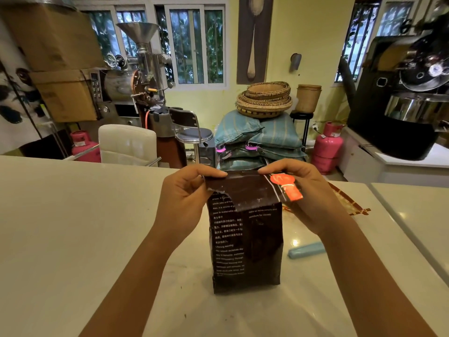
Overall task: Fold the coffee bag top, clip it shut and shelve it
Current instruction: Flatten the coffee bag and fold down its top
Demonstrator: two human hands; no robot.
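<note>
Standing upright on the white tabletop [73, 227], one dark coffee bag [245, 244] has its top bent toward you, your left hand [184, 203] and right hand [313, 195] each pinching a corner of the flap. One pale blue clip [306, 250] lies just right of the bag, partly hidden by your right forearm. Beyond the tabletop, two pink gas cylinders [326, 148] flank stacked sacks [257, 139].
</note>
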